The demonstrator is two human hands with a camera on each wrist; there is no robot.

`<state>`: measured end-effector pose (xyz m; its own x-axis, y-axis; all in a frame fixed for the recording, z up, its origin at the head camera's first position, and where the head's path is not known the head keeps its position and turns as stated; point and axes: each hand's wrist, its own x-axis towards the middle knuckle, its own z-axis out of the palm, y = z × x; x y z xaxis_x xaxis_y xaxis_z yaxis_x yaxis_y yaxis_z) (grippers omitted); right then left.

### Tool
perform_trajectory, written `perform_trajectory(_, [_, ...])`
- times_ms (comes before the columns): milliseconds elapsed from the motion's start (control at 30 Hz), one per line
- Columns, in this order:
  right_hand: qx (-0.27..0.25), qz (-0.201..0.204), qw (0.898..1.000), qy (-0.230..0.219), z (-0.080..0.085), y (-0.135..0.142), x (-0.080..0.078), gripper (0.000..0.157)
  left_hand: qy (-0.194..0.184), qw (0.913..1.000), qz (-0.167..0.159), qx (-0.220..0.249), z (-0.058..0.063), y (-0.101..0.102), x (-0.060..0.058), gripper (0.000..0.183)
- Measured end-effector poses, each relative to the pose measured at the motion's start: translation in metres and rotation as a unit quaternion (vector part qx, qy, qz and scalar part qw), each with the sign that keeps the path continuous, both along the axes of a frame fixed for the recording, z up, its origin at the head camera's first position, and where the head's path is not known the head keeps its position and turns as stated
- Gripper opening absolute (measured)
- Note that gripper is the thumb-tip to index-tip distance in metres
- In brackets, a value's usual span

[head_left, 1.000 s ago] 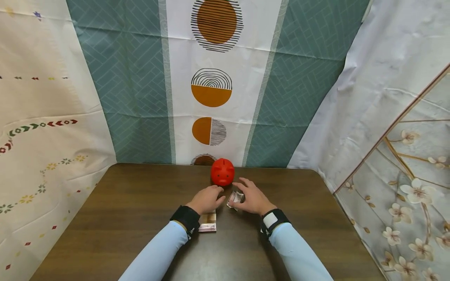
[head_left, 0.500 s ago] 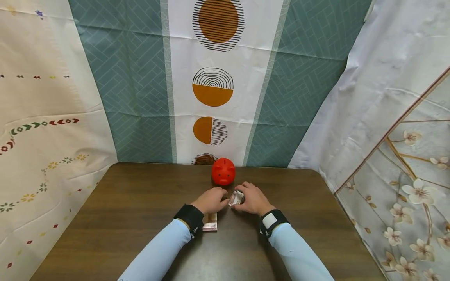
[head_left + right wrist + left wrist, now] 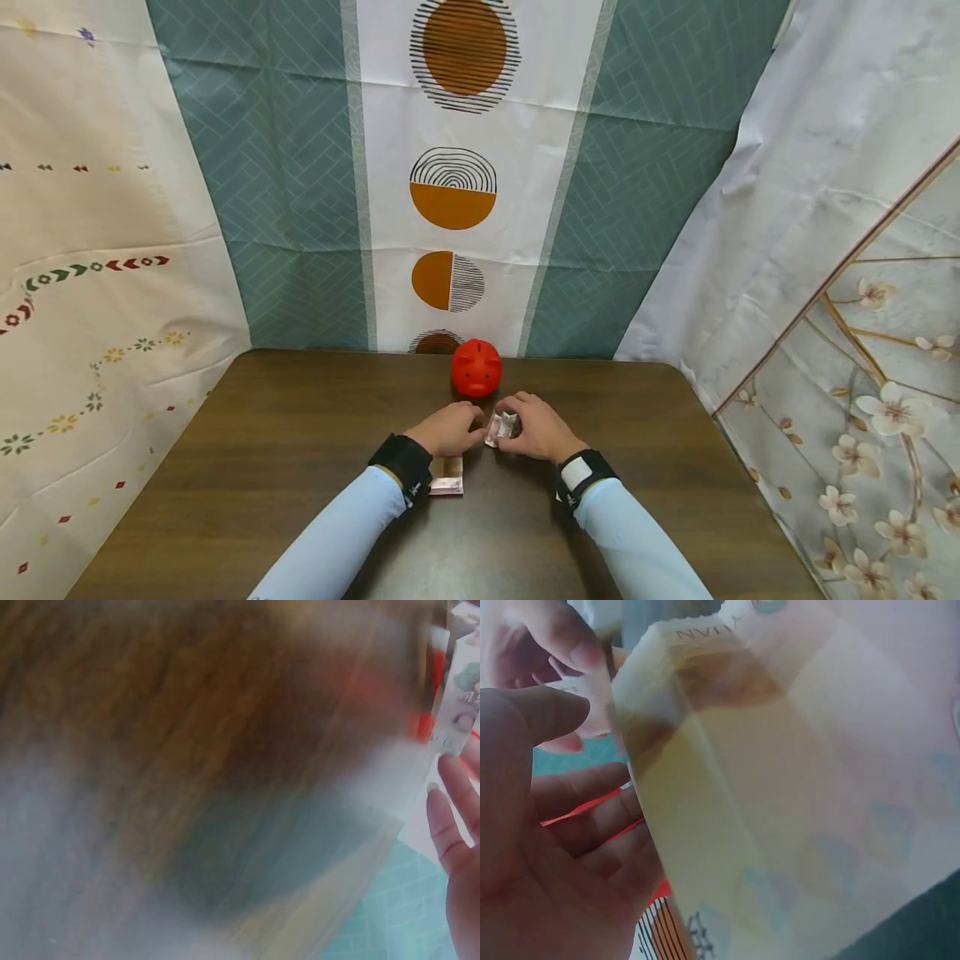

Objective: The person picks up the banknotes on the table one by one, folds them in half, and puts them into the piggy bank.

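Observation:
My right hand (image 3: 536, 427) holds a small folded banknote (image 3: 501, 427) between thumb and fingers, a little above the table's middle. In the right wrist view, that folded note (image 3: 459, 694) shows at the right edge beside the fingers (image 3: 457, 802). My left hand (image 3: 448, 428) is just left of the note, its fingers loosely bent. In the left wrist view the left thumb (image 3: 555, 712) lies close to the folded note; whether it touches is unclear. A second banknote (image 3: 447, 479) lies partly hidden under the left hand and fills much of the left wrist view.
A red piggy bank (image 3: 476, 367) stands just beyond both hands near the back of the brown wooden table (image 3: 315, 433). Patterned cloth (image 3: 300, 167) hangs behind the table, with more cloth at both sides. A dark strap circles each wrist.
Both hands have drawn slightly closer together around the folded note. The right fingers have come down nearer the note, and the left hand has shifted a little right. The piggy bank stays put.

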<state>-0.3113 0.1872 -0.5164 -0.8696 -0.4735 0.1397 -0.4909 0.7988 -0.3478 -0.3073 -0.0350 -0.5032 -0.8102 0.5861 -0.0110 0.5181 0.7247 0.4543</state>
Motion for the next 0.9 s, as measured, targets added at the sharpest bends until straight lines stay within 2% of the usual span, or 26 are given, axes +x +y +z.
perform_trajectory(267, [-0.09, 0.014, 0.995, -0.047, 0.005, -0.001, 0.004, 0.064, -0.037, 0.9986, 0.006, 0.037, -0.002, -0.003, 0.0, 0.024])
perform_trajectory(433, [-0.139, 0.0, 0.989, -0.047, 0.007, -0.004, 0.007, 0.063, -0.062, 0.9952, 0.015, 0.074, -0.001, -0.004, 0.0, 0.03])
perform_trajectory(567, [-0.19, -0.004, 0.981, -0.045, 0.007, -0.008, 0.008, 0.063, -0.088, 0.9889, 0.035, 0.114, 0.001, -0.006, 0.0, 0.046])
perform_trajectory(667, [-0.248, 0.004, 0.968, -0.042, 0.01, -0.01, 0.008, 0.063, -0.109, 0.9805, 0.055, 0.154, 0.002, -0.007, 0.001, 0.05])
perform_trajectory(733, [-0.283, 0.012, 0.958, -0.036, 0.013, -0.011, 0.009, 0.063, -0.131, 0.9703, 0.075, 0.189, 0.003, -0.006, 0.003, 0.054])
perform_trajectory(800, [-0.315, 0.017, 0.948, -0.03, 0.016, -0.011, 0.011, 0.063, -0.169, 0.9518, 0.088, 0.24, 0.005, -0.006, 0.005, 0.058])
perform_trajectory(833, [-0.329, 0.018, 0.944, -0.026, 0.017, -0.011, 0.012, 0.063, -0.197, 0.9369, 0.093, 0.274, 0.006, -0.005, 0.007, 0.059])
perform_trajectory(900, [-0.358, 0.016, 0.933, -0.024, 0.02, -0.011, 0.014, 0.062, -0.258, 0.8974, 0.103, 0.343, 0.008, -0.004, 0.011, 0.062])
